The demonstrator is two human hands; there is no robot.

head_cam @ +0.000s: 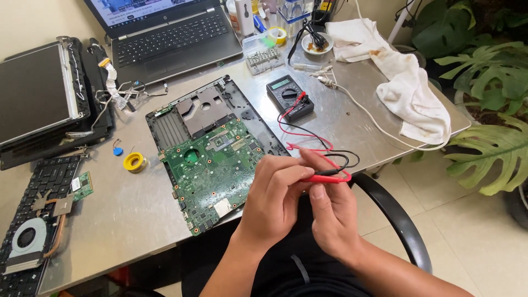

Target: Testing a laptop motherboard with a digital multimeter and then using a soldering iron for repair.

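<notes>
Head view: both hands meet just off the near edge of the desk, above the person's lap.
Left hand [273,195]: closed, fingers curled round the near end of the red probe and the leads bunched beside it.
Right hand [334,212]: closed, thumb and fingers pinching the red probe [324,179] along its shaft; the black probe [333,171] lies against it, and whether it is pinched too cannot be told.
Probes, handling: judged light, stiff, slim plastic rods with pointed metal tips; best held on the insulated shaft, back from the tip.
Leads [308,135]: thin red and black wires, soft and springy, looping from the hands up across the desk to the meter; likely to snag or tug if pulled.
Circuit board [212,165]: green, lying in a black laptop base at the near edge, just left of the hands; looks fragile, with small parts on its face.
Solder roll [133,161]: yellow, left of the board, apart from it.
Keyboard and fan [33,231]: at the near left corner.
Multimeter [290,97]: black, mid-desk beyond the board, leads plugged in.
Cloth [407,82]: white, stained, draped toward the far right corner.
Laptop [170,38]: open, at the far edge.
Loose screen panel [38,93]: at the far left.
</notes>
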